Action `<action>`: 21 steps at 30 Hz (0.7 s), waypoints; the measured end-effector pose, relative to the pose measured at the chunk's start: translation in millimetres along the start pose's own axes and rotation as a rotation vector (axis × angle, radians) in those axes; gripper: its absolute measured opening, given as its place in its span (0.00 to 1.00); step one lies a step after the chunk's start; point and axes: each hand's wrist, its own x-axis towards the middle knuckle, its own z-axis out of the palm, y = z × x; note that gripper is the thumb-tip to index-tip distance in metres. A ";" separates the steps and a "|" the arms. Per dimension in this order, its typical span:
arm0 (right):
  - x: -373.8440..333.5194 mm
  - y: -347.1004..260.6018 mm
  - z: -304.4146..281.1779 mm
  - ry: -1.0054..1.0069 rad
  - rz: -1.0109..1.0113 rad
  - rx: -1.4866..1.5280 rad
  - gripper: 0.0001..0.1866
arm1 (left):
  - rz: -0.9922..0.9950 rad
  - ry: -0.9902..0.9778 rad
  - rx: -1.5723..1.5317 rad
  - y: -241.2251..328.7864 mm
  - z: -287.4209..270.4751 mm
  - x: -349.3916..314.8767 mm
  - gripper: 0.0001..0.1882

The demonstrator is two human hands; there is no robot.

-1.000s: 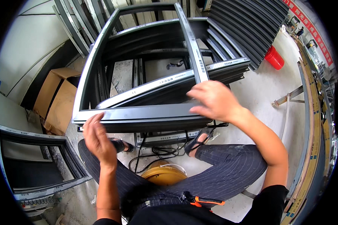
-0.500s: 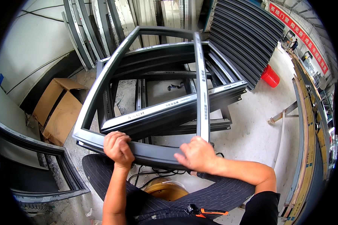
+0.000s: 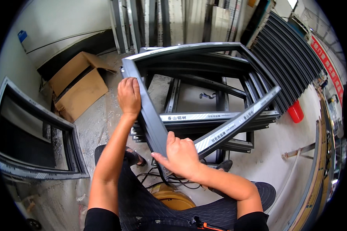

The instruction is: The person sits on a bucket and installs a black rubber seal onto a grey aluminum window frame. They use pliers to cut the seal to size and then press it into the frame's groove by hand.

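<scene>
The left hand (image 3: pixel 129 95) grips a frame (image 3: pixel 152 111) along one bar, the right hand (image 3: pixel 180 156) near its corner; a stack (image 3: pixel 219 115) lies beneath.

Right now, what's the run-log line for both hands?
left hand: gripping grey frame on left side | right hand: at its near corner | beneath: stacked frames

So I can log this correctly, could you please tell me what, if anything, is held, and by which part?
The dark frame is held: left grip on its plain left bar; right grip over its near corner, closure unclear.
</scene>
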 end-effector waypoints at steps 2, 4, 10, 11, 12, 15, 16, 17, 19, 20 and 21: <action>1.5 8.6 -8.5 -0.105 -0.022 0.060 0.36 | -0.091 0.069 -0.084 7.4 -13.4 -38.2 0.12; -2.7 16.4 -22.1 -0.220 -0.040 0.139 0.34 | -0.314 0.020 -0.211 34.9 -49.2 -89.4 0.11; -71.3 24.6 -51.4 0.034 -0.349 0.063 0.20 | -1.053 -0.423 -0.774 101.3 -133.4 -213.4 0.17; -90.1 24.4 -54.5 -0.029 -0.398 0.035 0.17 | -1.050 -0.507 -0.748 110.1 -145.5 -218.3 0.18; -107.7 22.8 -61.4 -0.318 -0.382 0.092 0.15 | -1.128 -0.539 -0.775 116.0 -152.0 -226.5 0.19; -169.6 21.9 -54.9 -0.969 -0.188 0.329 0.15 | -1.200 -0.628 -0.890 126.3 -157.3 -246.7 0.19; -197.1 24.2 -45.0 -1.049 -0.159 0.331 0.16 | -1.221 -0.640 -0.954 130.6 -157.0 -245.6 0.19; -213.0 27.2 -35.6 -1.131 -0.151 0.343 0.18 | -1.246 -0.639 -0.997 135.2 -161.9 -242.0 0.19; -210.9 12.9 -34.5 -1.076 -0.088 0.356 0.18 | -1.344 -0.645 -1.074 139.2 -173.5 -239.7 0.20; -215.2 10.4 -29.5 -1.069 -0.072 0.347 0.18 | -1.418 -0.655 -1.109 140.8 -179.5 -241.0 0.20; -222.1 6.9 -26.4 -1.060 -0.049 0.337 0.18 | -1.490 -0.670 -1.150 142.8 -185.4 -240.1 0.21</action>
